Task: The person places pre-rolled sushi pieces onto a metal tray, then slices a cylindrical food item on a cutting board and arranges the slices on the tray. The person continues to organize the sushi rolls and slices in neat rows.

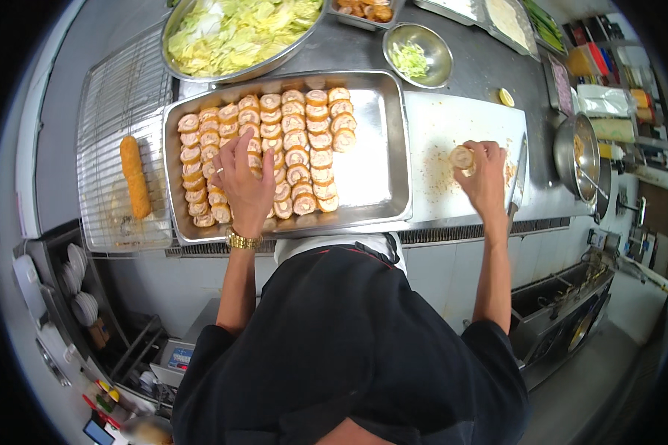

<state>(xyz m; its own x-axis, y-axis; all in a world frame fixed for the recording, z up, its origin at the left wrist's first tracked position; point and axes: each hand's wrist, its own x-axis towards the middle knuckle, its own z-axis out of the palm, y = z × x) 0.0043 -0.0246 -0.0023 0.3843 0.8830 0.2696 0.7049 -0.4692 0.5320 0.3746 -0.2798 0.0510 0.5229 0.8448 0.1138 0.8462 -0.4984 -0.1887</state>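
Note:
A deep metal tray (382, 148) holds several columns of overlapping slices (298, 157) of a browned, rolled food with pale spiral middles. Over the left-hand columns is my left hand (245, 185), its fingers apart and reaching down at the slices; it hides some of them, and whether it touches any I cannot tell. Above the white cutting board (430, 193), my right hand (486, 174) pinches a roll slice (462, 157) between thumb and fingers. Crumbs are scattered on the board. To the right of that hand lies a knife (522, 167) on the board's edge.
A wire rack (96, 104) at left carries a whole browned roll (135, 178). Behind the tray stand a large bowl of shredded greens (241, 33) and a small bowl (439, 63). A lemon piece (506, 97) and a metal pan (568, 152) are at right.

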